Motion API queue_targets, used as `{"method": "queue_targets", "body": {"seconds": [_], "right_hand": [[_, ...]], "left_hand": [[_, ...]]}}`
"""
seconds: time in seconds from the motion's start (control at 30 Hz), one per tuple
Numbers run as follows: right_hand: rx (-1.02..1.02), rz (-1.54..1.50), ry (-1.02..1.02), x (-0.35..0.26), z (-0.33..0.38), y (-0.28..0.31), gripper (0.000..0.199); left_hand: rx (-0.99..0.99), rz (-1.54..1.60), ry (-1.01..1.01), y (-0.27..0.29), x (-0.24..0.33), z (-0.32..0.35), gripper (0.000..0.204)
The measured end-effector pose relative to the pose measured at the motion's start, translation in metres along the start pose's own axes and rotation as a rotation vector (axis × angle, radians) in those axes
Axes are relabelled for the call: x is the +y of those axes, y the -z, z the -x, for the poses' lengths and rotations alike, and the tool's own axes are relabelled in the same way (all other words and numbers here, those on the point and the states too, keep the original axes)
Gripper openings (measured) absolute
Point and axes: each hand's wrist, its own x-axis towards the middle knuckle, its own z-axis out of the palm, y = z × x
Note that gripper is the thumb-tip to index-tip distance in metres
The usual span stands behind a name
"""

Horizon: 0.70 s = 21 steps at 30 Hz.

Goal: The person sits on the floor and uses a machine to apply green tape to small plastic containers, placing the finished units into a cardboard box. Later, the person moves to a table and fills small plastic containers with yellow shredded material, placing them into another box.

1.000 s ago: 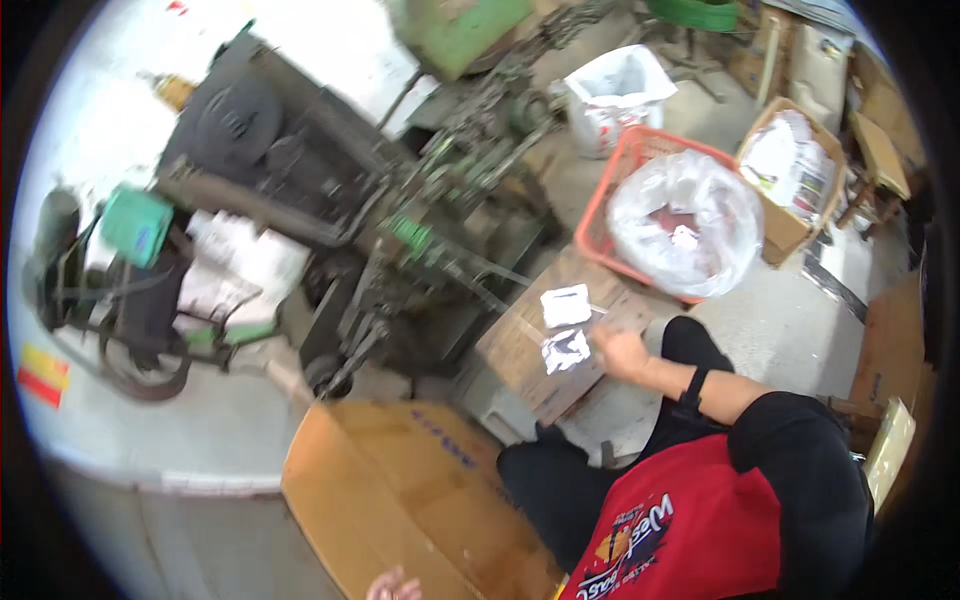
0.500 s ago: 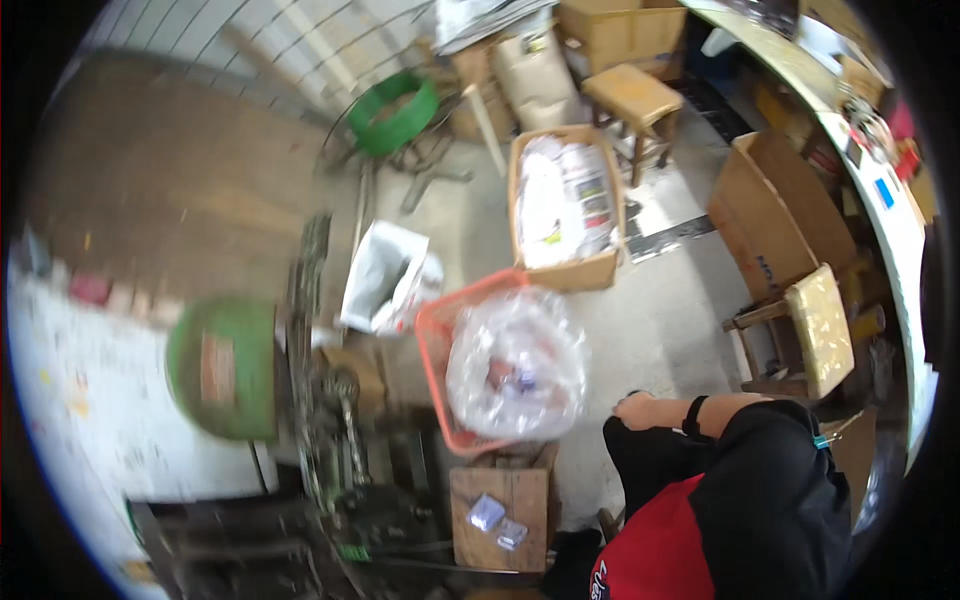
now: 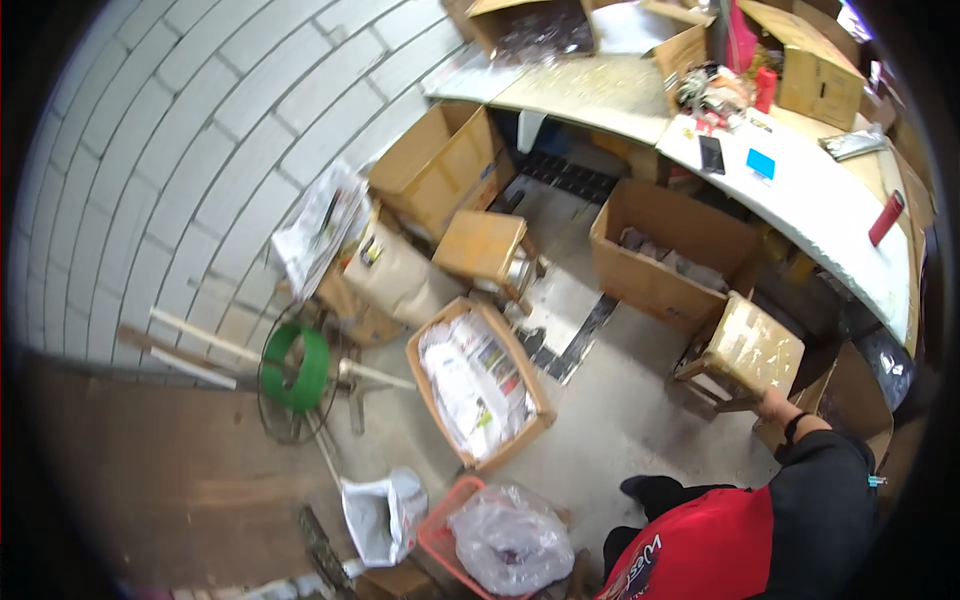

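My right hand [image 3: 771, 404] reaches out from a black sleeve with a dark wristband. It touches the near corner of a low wooden stool [image 3: 752, 345] with a pale, speckled seat. The fingers are too small to tell whether they grip it. My red and black shirt [image 3: 735, 540] fills the lower right. My left hand is out of view.
An open cardboard box of printed packets [image 3: 478, 386] lies on the concrete floor, and a bigger open box [image 3: 668, 262] stands under a curved white counter [image 3: 800, 190]. An orange basket holding a plastic bag [image 3: 505, 540], a green strapping reel [image 3: 297, 367] and a second stool [image 3: 483, 245] stand nearby.
The view has swung from the dark machine and the orange basket to the brick wall, boxes and counter. My right hand left the small box of packets and now meets the stool.
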Motion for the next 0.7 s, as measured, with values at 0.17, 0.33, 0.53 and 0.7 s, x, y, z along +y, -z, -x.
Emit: {"method": "queue_targets", "body": {"seconds": [0.17, 0.33, 0.53, 0.7], "right_hand": [[-0.333, 0.217, -0.180, -0.003, 0.069, 0.023, 0.017], [-0.541, 0.011, -0.215, -0.080, 0.050, 0.005, 0.015], [-0.386, 0.029, 0.141, -0.346, -0.034, 0.061, 0.026], [0.172, 0.075, 0.402, -0.428, -0.090, 0.100, 0.033]], "left_hand": [[-0.113, -0.052, 0.009, -0.048, 0.020, -0.077, 0.041], [-0.238, -0.109, 0.041, -0.082, 0.025, -0.164, 0.040], [-0.317, -0.150, 0.069, -0.123, 0.049, -0.264, 0.040], [-0.415, -0.222, 0.072, -0.174, 0.070, -0.366, 0.039]]}}
